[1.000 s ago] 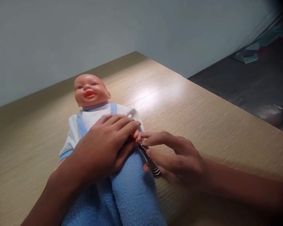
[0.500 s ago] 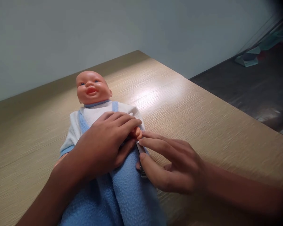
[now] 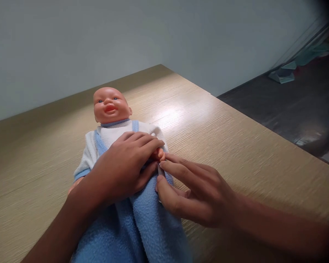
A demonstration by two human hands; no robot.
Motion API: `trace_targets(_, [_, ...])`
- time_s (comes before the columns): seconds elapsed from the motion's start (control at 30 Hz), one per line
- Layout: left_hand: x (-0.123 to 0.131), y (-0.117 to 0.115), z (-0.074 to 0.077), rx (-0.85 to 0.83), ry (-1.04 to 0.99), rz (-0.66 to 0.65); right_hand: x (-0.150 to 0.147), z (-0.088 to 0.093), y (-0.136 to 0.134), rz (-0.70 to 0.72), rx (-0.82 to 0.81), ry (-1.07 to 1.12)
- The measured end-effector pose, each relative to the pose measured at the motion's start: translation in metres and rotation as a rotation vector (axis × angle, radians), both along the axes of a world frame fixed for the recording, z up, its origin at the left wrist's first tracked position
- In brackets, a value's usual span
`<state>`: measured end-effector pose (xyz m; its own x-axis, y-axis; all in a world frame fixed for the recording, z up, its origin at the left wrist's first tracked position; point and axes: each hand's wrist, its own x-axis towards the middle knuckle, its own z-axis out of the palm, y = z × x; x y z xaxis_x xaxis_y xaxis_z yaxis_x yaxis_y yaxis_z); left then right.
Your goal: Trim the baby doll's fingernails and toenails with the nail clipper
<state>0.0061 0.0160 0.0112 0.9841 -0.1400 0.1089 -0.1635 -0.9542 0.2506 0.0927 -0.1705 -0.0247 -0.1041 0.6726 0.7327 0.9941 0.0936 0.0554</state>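
Observation:
A baby doll in a white top and blue fleece trousers lies on its back on the wooden table. My left hand rests over the doll's belly and grips its small hand between fingers and thumb. My right hand is pinched shut on a metal nail clipper, whose tip sits right at the doll's fingers. Most of the clipper is hidden under my fingers.
The table's right edge drops off to a dark floor. A pale wall stands behind the table. Some greenish objects lie on the floor at the far right.
My right hand has slid left and closed in over the clipper, which showed more fully a second ago. The view has shifted slightly; my left hand keeps its hold.

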Motion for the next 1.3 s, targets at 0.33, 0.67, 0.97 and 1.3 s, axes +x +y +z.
trace_targets(0.33, [0.000,0.000,0.001,0.012,-0.001,0.008,0.004,-0.005,-0.001,0.023,0.003,0.059])
trace_targets(0.67, [0.000,-0.001,0.001,0.007,0.029,0.021,0.014,-0.010,-0.007,0.140,0.026,0.330])
trace_targets(0.97, [0.000,-0.001,0.002,0.020,0.037,0.017,0.017,-0.015,-0.009,0.120,0.092,0.264])
trace_targets(1.3, [0.000,0.000,0.001,0.017,0.015,0.013,0.016,-0.001,-0.006,0.121,0.053,0.067])
